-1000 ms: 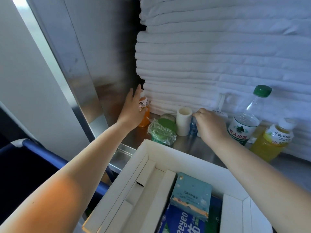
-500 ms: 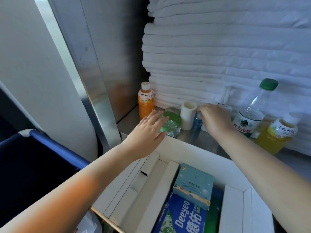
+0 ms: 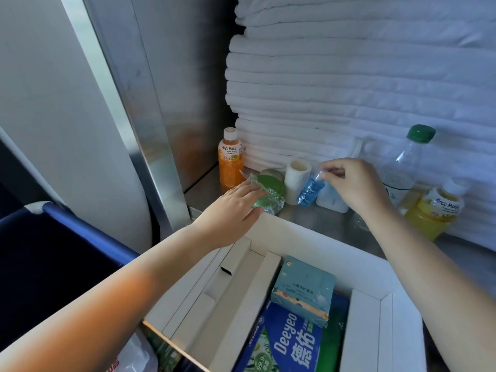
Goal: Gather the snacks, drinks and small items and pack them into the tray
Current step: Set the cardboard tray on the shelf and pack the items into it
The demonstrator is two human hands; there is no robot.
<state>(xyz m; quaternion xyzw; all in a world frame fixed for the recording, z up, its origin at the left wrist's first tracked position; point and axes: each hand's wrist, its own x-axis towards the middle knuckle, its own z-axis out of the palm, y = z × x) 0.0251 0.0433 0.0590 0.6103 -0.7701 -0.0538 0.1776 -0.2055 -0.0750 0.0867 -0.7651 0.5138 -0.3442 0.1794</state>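
Observation:
A white cardboard tray [image 3: 316,238] sits below the metal shelf, holding a teal packet [image 3: 304,289] and a blue Deeyeo wipes pack [image 3: 284,342]. My left hand [image 3: 236,208] lies flat on a green item in clear wrap [image 3: 271,196] at the shelf's edge. My right hand [image 3: 357,186] pinches the cap of a small blue bottle [image 3: 310,190], which is tilted. On the shelf also stand an orange Mogu Mogu bottle [image 3: 230,162], a white cup [image 3: 296,178], a green-capped water bottle [image 3: 402,167] and a yellow Mogu Mogu bottle [image 3: 434,210].
A tall stack of folded white towels [image 3: 349,76] fills the back of the shelf. A steel cabinet wall [image 3: 171,89] stands to the left. A blue rail [image 3: 88,232] and a plastic bag [image 3: 134,355] are at the lower left. A small white container [image 3: 331,200] sits under my right hand.
My left hand left the orange bottle and came down onto the wrapped green item. My right hand has lifted and tilted the small blue bottle by its cap.

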